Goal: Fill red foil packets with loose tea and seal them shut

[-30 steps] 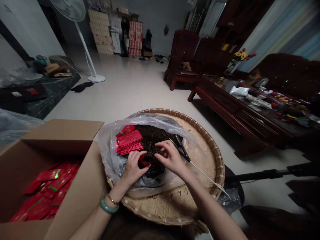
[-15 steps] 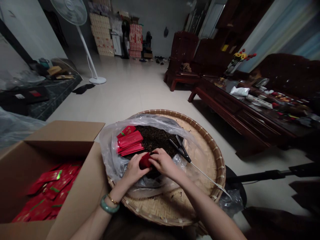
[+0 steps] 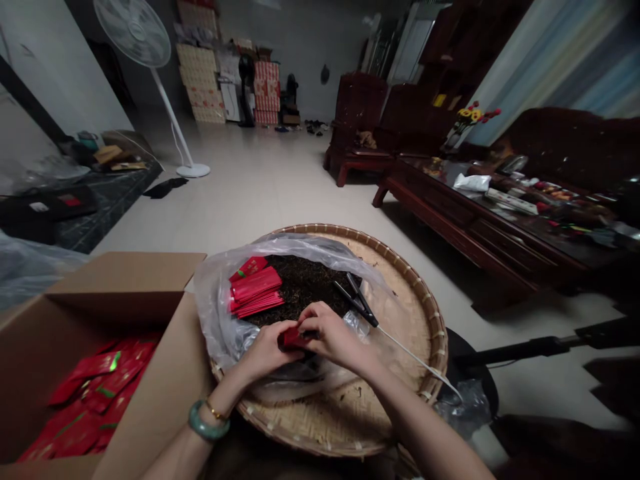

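Observation:
A small red packet (image 3: 291,339) is held in my left hand (image 3: 270,348), thumb on the near side and fingers on the far side. My right hand (image 3: 327,332) has its fingers bent together at the packet's right end; what sits between them is dark and hard to make out. Both hands are over an open clear plastic bag (image 3: 213,283) of dark loose tea leaves (image 3: 313,283). On the leaves lie a stack of flat red packets (image 3: 257,290) and, to the right, a black tong-like tool (image 3: 361,303) with a white cord.
The bag rests on a round woven bamboo tray (image 3: 420,320). At left stands an open cardboard box (image 3: 170,373) containing several red packets (image 3: 95,393). A dark wooden table (image 3: 465,217), a standing fan (image 3: 173,123) and a black pole (image 3: 530,350) are farther off.
My right hand's fingers have curled more at the packet's end, and the packet has tipped to lie flatter. My left hand still holds it. The whole view has shifted slightly.

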Action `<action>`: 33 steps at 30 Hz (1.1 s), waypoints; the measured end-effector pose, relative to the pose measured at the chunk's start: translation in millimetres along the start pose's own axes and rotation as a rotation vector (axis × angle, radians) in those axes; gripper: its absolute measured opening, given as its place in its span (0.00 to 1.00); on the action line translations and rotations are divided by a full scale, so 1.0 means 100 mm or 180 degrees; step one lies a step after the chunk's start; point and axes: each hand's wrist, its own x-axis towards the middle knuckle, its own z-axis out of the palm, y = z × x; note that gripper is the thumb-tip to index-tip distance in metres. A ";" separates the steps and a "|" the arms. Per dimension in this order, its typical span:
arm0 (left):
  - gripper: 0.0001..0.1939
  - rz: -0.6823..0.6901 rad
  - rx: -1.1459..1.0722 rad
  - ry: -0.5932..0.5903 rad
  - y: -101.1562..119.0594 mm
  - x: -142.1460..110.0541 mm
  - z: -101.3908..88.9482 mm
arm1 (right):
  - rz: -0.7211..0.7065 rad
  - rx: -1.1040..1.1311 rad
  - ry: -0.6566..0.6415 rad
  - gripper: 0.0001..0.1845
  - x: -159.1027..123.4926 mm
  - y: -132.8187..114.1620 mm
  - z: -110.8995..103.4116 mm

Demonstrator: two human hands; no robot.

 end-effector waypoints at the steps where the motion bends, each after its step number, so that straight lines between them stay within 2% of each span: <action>1: 0.19 0.0039 0.0002 -0.0025 0.02 0.00 -0.01 | -0.0079 -0.0029 0.0009 0.05 -0.02 -0.04 0.00; 5: 0.09 0.0204 0.0105 0.0086 0.08 -0.02 -0.03 | -0.0264 -0.0033 0.0084 0.10 -0.08 -0.23 -0.10; 10: 0.12 0.0150 0.0086 0.0342 0.09 -0.02 -0.02 | -0.0205 0.0206 0.0340 0.10 -0.13 -0.32 -0.27; 15: 0.09 0.0018 0.0170 0.0417 0.06 -0.02 0.02 | -0.0164 0.0221 0.0394 0.07 -0.13 -0.28 -0.22; 19: 0.08 -0.0102 0.0003 0.0593 -0.03 0.01 0.03 | -0.0109 0.0418 0.0465 0.03 -0.12 -0.37 -0.26; 24: 0.07 -0.0195 -0.0184 0.0759 -0.13 0.01 0.06 | -0.0034 0.0903 0.1020 0.03 -0.12 -0.33 -0.39; 26: 0.08 -0.0129 -0.0206 0.0838 -0.13 -0.02 0.05 | 0.0055 0.0782 0.1197 0.05 -0.13 -0.23 -0.40; 29: 0.10 0.0001 -0.0310 0.0893 -0.09 -0.07 0.02 | 0.0216 0.0156 0.1112 0.10 -0.16 -0.08 -0.37; 31: 0.10 0.0043 -0.0409 0.0892 -0.07 -0.09 0.00 | 0.0209 -0.0095 0.1014 0.17 -0.20 -0.06 -0.36; 33: 0.09 0.0077 -0.0426 0.0910 -0.06 -0.09 -0.02 | 0.0059 -0.0068 0.1032 0.18 -0.25 -0.14 -0.36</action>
